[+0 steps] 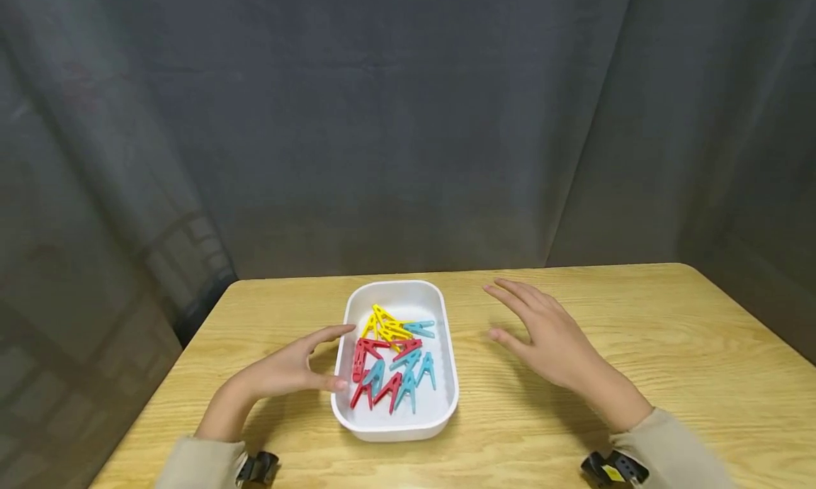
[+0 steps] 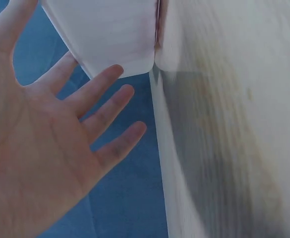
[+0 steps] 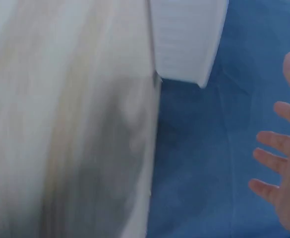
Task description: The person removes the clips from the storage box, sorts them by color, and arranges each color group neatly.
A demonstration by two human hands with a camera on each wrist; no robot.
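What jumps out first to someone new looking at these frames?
The white tray at the middle of the wooden table, piled with red, yellow and blue clothespins. The left hand is open at the tray's left wall; the right hand hovers open to its right, apart from it.

A light wooden desk (image 1: 637,347) fills the lower frame, a white tray (image 1: 446,347) of coloured clothespegs (image 1: 392,361) resting at its centre.

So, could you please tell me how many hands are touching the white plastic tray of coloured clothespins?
1: the left hand rests against the tray's left wall; the right hand hovers apart, right of it.
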